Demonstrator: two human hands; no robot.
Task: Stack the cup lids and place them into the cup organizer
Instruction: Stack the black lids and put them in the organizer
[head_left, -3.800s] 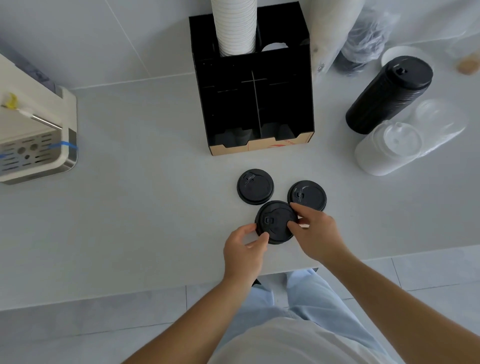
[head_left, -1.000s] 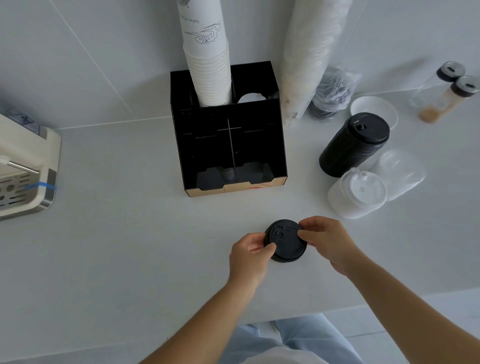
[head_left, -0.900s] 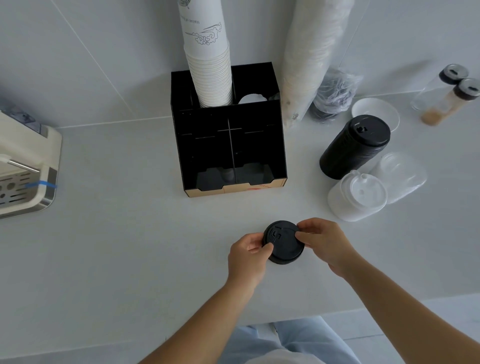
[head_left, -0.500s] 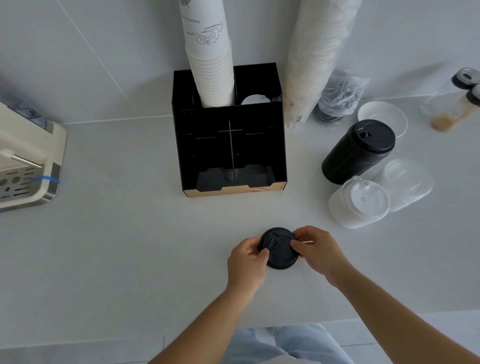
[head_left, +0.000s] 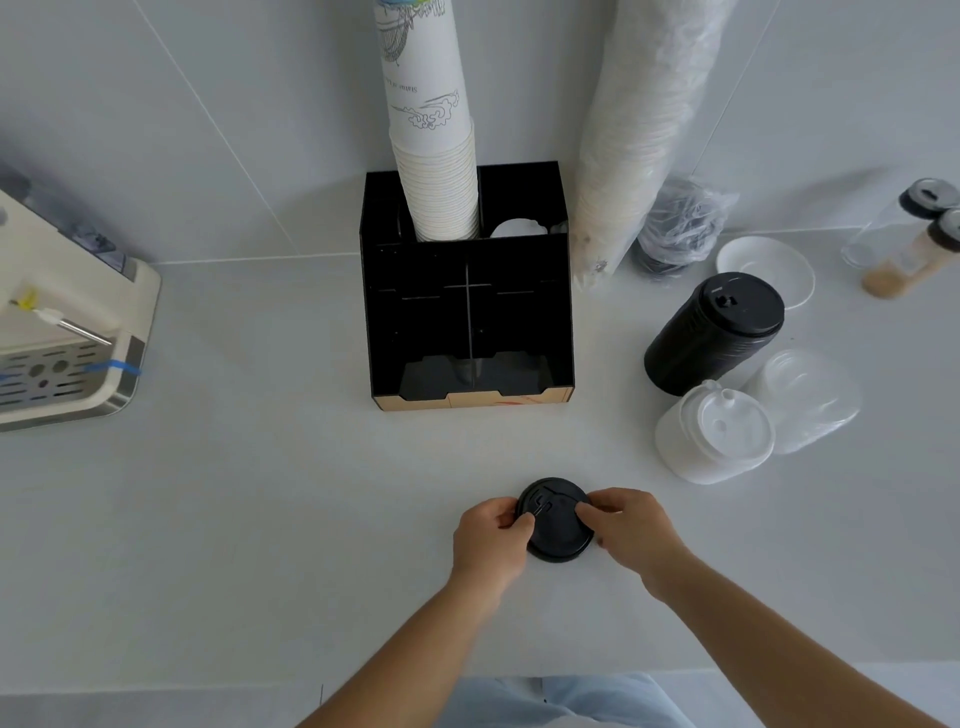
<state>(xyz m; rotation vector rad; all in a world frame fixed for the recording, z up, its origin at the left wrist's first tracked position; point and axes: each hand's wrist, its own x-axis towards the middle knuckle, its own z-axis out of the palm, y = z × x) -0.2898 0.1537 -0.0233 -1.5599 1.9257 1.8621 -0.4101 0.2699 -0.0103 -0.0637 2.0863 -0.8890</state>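
Note:
A short stack of black cup lids (head_left: 557, 525) rests on the white counter, near its front edge. My left hand (head_left: 491, 535) grips the stack's left rim and my right hand (head_left: 631, 527) grips its right rim, thumbs on top. The black cup organizer (head_left: 563, 312) stands upright behind the lids, with a tall column of white paper cups (head_left: 434, 156) in its back left compartment. Its front compartments look dark and open.
A sleeve of paper cups in plastic (head_left: 639, 135) leans right of the organizer. A black lid stack (head_left: 714, 332), a white lid stack (head_left: 714, 436) and clear lids (head_left: 802, 397) lie at right. A coffee machine (head_left: 67, 332) sits at left.
The three separate lids from the earliest frame are now one stack. Over the last second both hands kept hold of the stack, turning it slightly and shifting it little.

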